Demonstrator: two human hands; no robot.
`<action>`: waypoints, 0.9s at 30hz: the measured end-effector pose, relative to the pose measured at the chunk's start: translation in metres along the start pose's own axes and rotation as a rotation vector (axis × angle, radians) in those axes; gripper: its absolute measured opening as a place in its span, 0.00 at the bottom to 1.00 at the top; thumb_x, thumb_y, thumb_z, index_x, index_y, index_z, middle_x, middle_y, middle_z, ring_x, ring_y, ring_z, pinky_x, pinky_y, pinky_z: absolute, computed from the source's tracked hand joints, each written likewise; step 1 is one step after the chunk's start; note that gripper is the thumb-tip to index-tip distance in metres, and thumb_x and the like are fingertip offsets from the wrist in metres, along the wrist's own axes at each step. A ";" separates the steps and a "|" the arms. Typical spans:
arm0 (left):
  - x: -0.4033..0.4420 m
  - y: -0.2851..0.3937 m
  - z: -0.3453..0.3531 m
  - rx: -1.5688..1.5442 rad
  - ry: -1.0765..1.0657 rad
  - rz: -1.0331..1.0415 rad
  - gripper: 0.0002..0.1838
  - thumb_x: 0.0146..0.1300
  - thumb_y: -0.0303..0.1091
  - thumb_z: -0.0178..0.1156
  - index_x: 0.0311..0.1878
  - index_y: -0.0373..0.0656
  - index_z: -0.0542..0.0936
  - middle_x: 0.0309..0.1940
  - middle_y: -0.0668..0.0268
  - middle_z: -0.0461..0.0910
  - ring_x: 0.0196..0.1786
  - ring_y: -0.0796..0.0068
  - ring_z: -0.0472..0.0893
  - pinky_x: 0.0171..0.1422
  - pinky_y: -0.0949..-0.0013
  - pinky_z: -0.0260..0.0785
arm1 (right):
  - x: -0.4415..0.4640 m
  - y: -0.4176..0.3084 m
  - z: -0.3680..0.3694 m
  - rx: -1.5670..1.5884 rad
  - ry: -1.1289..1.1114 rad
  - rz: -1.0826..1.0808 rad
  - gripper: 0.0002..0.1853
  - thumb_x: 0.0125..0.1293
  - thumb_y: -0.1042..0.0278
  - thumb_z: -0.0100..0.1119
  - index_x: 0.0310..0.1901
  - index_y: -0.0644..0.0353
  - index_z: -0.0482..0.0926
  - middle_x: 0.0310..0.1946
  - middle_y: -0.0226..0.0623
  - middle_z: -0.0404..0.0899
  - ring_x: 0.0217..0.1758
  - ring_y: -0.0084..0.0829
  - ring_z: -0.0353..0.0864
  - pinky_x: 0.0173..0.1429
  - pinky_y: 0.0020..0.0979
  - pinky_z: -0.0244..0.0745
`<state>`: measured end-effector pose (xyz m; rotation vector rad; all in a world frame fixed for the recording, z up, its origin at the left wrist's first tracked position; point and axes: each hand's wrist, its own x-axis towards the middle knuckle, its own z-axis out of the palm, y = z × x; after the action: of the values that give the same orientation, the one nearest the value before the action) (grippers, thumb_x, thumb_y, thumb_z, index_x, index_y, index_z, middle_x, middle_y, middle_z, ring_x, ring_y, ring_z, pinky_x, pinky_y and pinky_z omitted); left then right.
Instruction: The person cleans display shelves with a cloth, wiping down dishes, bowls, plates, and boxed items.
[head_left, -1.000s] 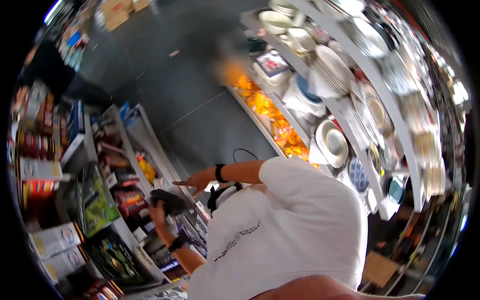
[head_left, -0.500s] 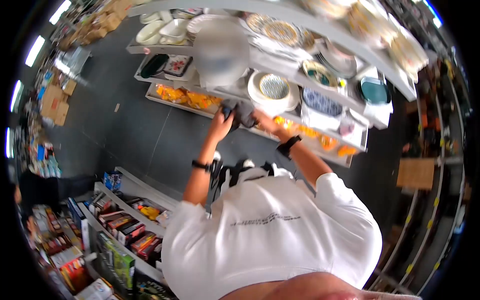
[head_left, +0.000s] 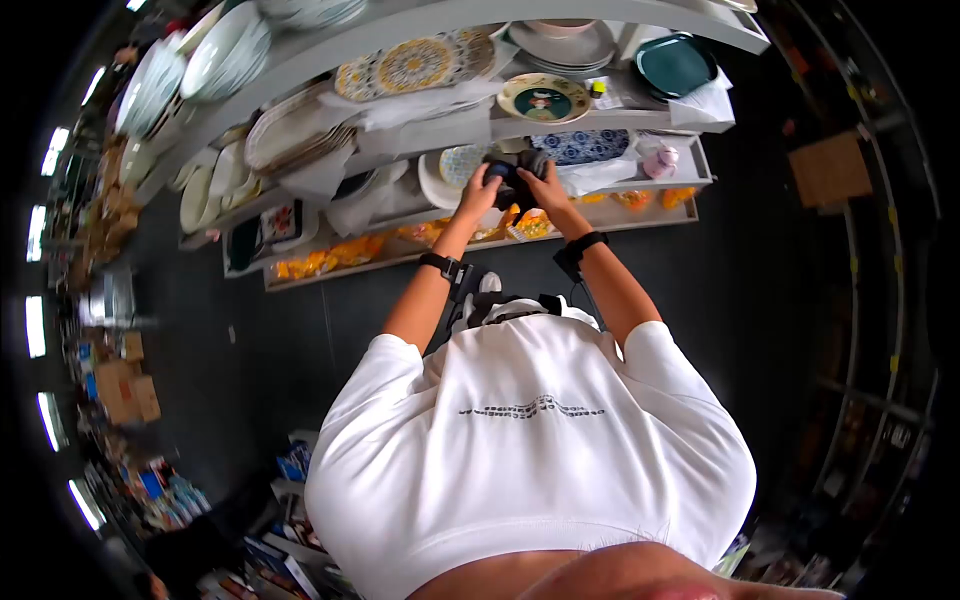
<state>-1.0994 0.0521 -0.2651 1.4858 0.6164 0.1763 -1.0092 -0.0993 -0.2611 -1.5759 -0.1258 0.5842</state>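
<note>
My left hand (head_left: 479,193) and my right hand (head_left: 546,188) are closed on a crumpled dark grey cloth (head_left: 516,178) held out in front of me. Part of it hangs between them, and its exact shape is hard to make out. A small patterned bowl (head_left: 463,165) on a white dish lies just left of the cloth. To its right rests a blue-and-white patterned tray (head_left: 580,147). Orange-yellow packets (head_left: 530,226) line the lowest shelf below my hands.
Shelves ahead carry a long yellow-patterned platter (head_left: 415,66), an oval green-centred plate (head_left: 543,98), a dark green dish (head_left: 676,66) and stacked white bowls (head_left: 228,52). A small pink figurine (head_left: 660,161) stands at right. Cardboard boxes (head_left: 120,392) sit far left, another carton (head_left: 830,180) right.
My view and body have turned and shifted right along the shelves. Both hands still hold the cloth, now closer to the blue-and-white tray and higher in view.
</note>
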 end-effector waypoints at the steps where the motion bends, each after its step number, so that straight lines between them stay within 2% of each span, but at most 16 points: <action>1: 0.016 0.008 0.008 -0.017 -0.017 -0.031 0.30 0.68 0.39 0.60 0.71 0.42 0.67 0.55 0.57 0.80 0.51 0.66 0.83 0.47 0.67 0.77 | 0.003 -0.013 -0.009 0.064 0.039 0.031 0.30 0.65 0.60 0.68 0.62 0.62 0.64 0.50 0.43 0.77 0.52 0.33 0.79 0.51 0.30 0.78; 4: 0.037 0.027 0.011 0.004 -0.008 -0.057 0.29 0.69 0.41 0.60 0.70 0.42 0.67 0.56 0.58 0.78 0.50 0.67 0.83 0.43 0.68 0.79 | 0.034 -0.003 -0.012 0.224 0.065 0.017 0.28 0.68 0.64 0.64 0.64 0.61 0.63 0.51 0.42 0.77 0.53 0.32 0.79 0.52 0.30 0.77; 6: 0.040 0.036 0.010 -0.128 -0.047 -0.221 0.26 0.69 0.41 0.60 0.66 0.42 0.70 0.55 0.60 0.79 0.49 0.68 0.83 0.43 0.67 0.79 | 0.046 -0.002 -0.014 0.296 0.081 0.021 0.26 0.69 0.65 0.62 0.64 0.61 0.64 0.51 0.41 0.77 0.52 0.30 0.79 0.53 0.30 0.77; 8: 0.054 0.030 0.024 -0.157 -0.111 -0.254 0.26 0.68 0.43 0.61 0.65 0.42 0.70 0.54 0.61 0.79 0.49 0.69 0.83 0.43 0.68 0.80 | 0.063 0.008 -0.029 0.025 0.173 -0.062 0.22 0.70 0.69 0.59 0.62 0.60 0.66 0.50 0.38 0.77 0.52 0.28 0.78 0.53 0.28 0.75; 9: 0.054 0.038 0.025 -0.176 -0.150 -0.239 0.25 0.67 0.44 0.62 0.63 0.43 0.71 0.53 0.63 0.79 0.49 0.70 0.83 0.43 0.68 0.80 | 0.065 0.004 -0.030 0.024 0.174 -0.069 0.22 0.70 0.69 0.59 0.62 0.60 0.66 0.50 0.38 0.77 0.52 0.28 0.78 0.53 0.28 0.75; 11: 0.058 0.039 0.045 -0.093 -0.308 -0.214 0.34 0.61 0.55 0.67 0.64 0.46 0.71 0.55 0.65 0.78 0.50 0.71 0.83 0.46 0.68 0.79 | 0.083 0.014 -0.047 0.038 0.210 -0.112 0.20 0.70 0.70 0.58 0.61 0.60 0.68 0.49 0.36 0.78 0.51 0.26 0.77 0.54 0.27 0.73; 13: 0.061 0.042 0.063 -0.086 -0.327 -0.107 0.41 0.62 0.58 0.66 0.68 0.38 0.67 0.57 0.61 0.78 0.60 0.67 0.79 0.53 0.64 0.77 | 0.096 0.018 -0.061 0.077 0.212 -0.162 0.19 0.70 0.70 0.58 0.60 0.60 0.69 0.48 0.36 0.78 0.51 0.26 0.77 0.54 0.27 0.73; 15: 0.061 0.063 0.075 -0.051 -0.305 -0.137 0.44 0.60 0.61 0.66 0.69 0.39 0.65 0.59 0.60 0.77 0.59 0.67 0.79 0.54 0.66 0.76 | 0.097 0.009 -0.080 0.113 0.208 -0.211 0.18 0.70 0.70 0.57 0.59 0.60 0.70 0.47 0.36 0.79 0.50 0.26 0.77 0.54 0.27 0.73; 17: 0.070 0.060 0.087 -0.010 -0.232 -0.191 0.48 0.57 0.64 0.67 0.71 0.41 0.62 0.60 0.58 0.75 0.58 0.66 0.80 0.55 0.69 0.75 | 0.108 0.004 -0.096 -0.073 0.111 -0.123 0.16 0.69 0.71 0.56 0.58 0.61 0.73 0.47 0.36 0.80 0.49 0.25 0.78 0.54 0.27 0.73; 18: 0.067 0.062 0.090 0.000 -0.178 -0.203 0.51 0.57 0.65 0.67 0.72 0.38 0.60 0.64 0.55 0.72 0.64 0.62 0.76 0.62 0.66 0.71 | 0.100 -0.011 -0.095 -0.121 0.198 -0.191 0.16 0.68 0.71 0.57 0.57 0.63 0.75 0.46 0.36 0.82 0.47 0.26 0.79 0.53 0.27 0.73; 19: 0.079 0.052 0.099 0.017 -0.069 -0.225 0.54 0.56 0.67 0.67 0.73 0.36 0.58 0.68 0.51 0.69 0.69 0.59 0.71 0.68 0.64 0.66 | 0.107 -0.009 -0.107 -0.233 0.092 -0.266 0.16 0.68 0.69 0.58 0.55 0.65 0.77 0.43 0.37 0.84 0.44 0.28 0.80 0.52 0.29 0.74; 20: 0.070 0.069 0.106 0.069 -0.042 -0.207 0.58 0.56 0.69 0.65 0.75 0.33 0.54 0.72 0.45 0.62 0.74 0.55 0.63 0.75 0.60 0.56 | 0.114 -0.010 -0.119 -0.256 0.021 -0.234 0.15 0.68 0.67 0.59 0.53 0.65 0.78 0.41 0.38 0.84 0.43 0.28 0.80 0.51 0.29 0.74; 23: 0.075 0.051 0.114 0.081 0.082 -0.267 0.58 0.57 0.69 0.64 0.76 0.34 0.53 0.73 0.47 0.61 0.75 0.54 0.63 0.75 0.60 0.57 | 0.130 -0.008 -0.137 -0.434 -0.153 -0.247 0.16 0.69 0.61 0.58 0.50 0.67 0.79 0.38 0.40 0.84 0.39 0.27 0.79 0.48 0.31 0.73; 24: 0.068 0.046 0.121 0.087 0.130 -0.287 0.58 0.57 0.69 0.64 0.76 0.34 0.53 0.73 0.47 0.61 0.75 0.54 0.63 0.75 0.60 0.57 | 0.134 -0.019 -0.149 -0.422 -0.304 -0.101 0.18 0.71 0.59 0.57 0.51 0.67 0.79 0.38 0.41 0.84 0.38 0.28 0.77 0.48 0.31 0.73; 25: 0.067 0.051 0.115 0.094 0.103 -0.285 0.55 0.57 0.71 0.62 0.72 0.34 0.57 0.68 0.47 0.65 0.71 0.54 0.66 0.71 0.60 0.60 | 0.130 -0.027 -0.151 -0.431 -0.303 -0.103 0.18 0.71 0.59 0.57 0.51 0.67 0.79 0.38 0.41 0.84 0.38 0.28 0.77 0.48 0.31 0.73; 27: 0.063 0.061 0.122 0.105 0.115 -0.274 0.48 0.58 0.73 0.59 0.63 0.36 0.65 0.55 0.52 0.69 0.61 0.58 0.71 0.63 0.61 0.64 | 0.139 -0.026 -0.165 -0.337 -0.321 -0.181 0.19 0.69 0.55 0.56 0.49 0.65 0.80 0.35 0.54 0.83 0.41 0.48 0.83 0.47 0.40 0.74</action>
<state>-0.9718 -0.0181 -0.2285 1.4818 0.9270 0.0166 -0.8108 -0.1864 -0.2795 -1.7593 -0.6301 0.6954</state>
